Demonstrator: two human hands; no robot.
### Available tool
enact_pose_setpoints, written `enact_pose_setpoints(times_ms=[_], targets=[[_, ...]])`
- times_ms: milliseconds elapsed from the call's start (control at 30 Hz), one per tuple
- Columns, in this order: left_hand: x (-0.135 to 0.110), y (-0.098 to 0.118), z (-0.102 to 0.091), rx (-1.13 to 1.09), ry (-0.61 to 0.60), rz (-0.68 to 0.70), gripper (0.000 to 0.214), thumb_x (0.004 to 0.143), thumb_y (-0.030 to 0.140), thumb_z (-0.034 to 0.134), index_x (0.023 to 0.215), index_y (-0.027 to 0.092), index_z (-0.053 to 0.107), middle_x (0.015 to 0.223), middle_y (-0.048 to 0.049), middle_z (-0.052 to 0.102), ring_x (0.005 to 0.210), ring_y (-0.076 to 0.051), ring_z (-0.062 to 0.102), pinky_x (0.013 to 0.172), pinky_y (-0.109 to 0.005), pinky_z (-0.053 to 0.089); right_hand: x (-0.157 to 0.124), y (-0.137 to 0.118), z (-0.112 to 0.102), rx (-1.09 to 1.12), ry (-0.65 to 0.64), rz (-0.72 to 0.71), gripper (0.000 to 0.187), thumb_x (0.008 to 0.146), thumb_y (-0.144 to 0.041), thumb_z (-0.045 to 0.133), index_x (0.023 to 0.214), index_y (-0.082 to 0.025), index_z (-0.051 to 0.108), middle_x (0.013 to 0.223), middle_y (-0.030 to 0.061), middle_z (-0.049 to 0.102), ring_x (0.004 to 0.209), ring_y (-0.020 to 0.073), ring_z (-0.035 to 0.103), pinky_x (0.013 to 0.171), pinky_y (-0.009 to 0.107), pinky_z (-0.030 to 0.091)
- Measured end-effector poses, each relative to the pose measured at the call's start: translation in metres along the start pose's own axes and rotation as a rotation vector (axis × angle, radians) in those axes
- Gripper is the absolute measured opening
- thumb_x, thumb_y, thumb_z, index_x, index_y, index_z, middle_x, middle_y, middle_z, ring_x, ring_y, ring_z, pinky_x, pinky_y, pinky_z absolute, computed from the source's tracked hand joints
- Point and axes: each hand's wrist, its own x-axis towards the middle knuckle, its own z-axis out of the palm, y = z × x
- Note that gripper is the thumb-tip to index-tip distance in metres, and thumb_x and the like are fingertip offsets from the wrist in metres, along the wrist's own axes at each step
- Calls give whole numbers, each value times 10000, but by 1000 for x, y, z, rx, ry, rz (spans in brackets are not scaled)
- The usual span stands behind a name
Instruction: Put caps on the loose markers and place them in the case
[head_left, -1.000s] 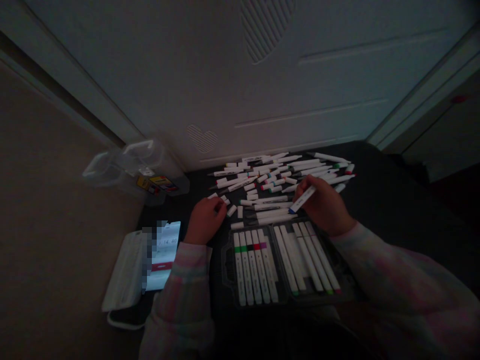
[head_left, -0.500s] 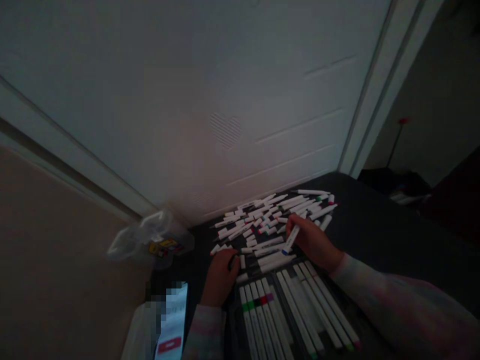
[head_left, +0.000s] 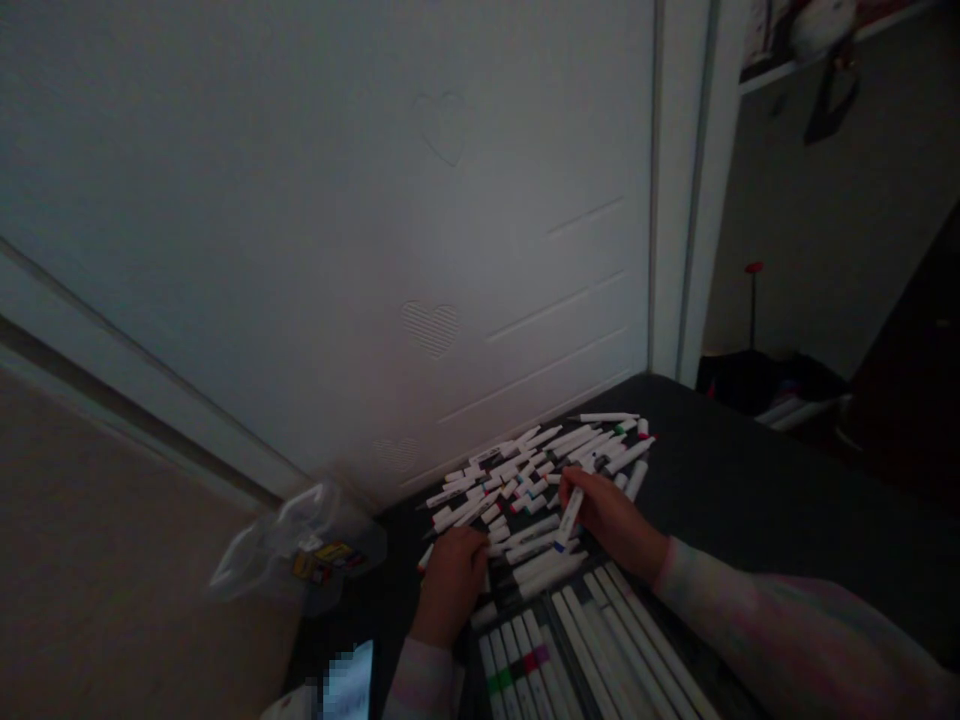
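Gripping a white marker (head_left: 570, 512) in the right hand (head_left: 616, 520), fingers closed round the barrel; long axis running from 1 o'clock to 7 o'clock, blue tip at the low end, just above the open case (head_left: 472, 640); left hand (head_left: 452, 585) at 9 o'clock, curled over loose caps (head_left: 501, 535), grip impossible to tell; scattered markers (head_left: 555, 450) at 12 o'clock on the dark mat (head_left: 720, 450).
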Motion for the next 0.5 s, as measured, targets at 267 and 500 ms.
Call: enact_pose_setpoints(times_ms=[267,500], targets=[[18,1,-23,-127,115,-55,216,744,215,453,792,204,664,885,-63,683,883,-203,599,852,-354,437,2,4,-2,14,16,-2,356,625,-479,647,503,-159,548,484,-24,472,459,87,398,442,220,332],[32,3,-68,-535,401,-170,317,752,410,466,874,159,617,861,-73,686,790,-192,633,718,-314,497,12,8,-13,34,99,-33,319,654,-441,643,507,-179,537,505,-22,461,475,96,418,440,224,371]])
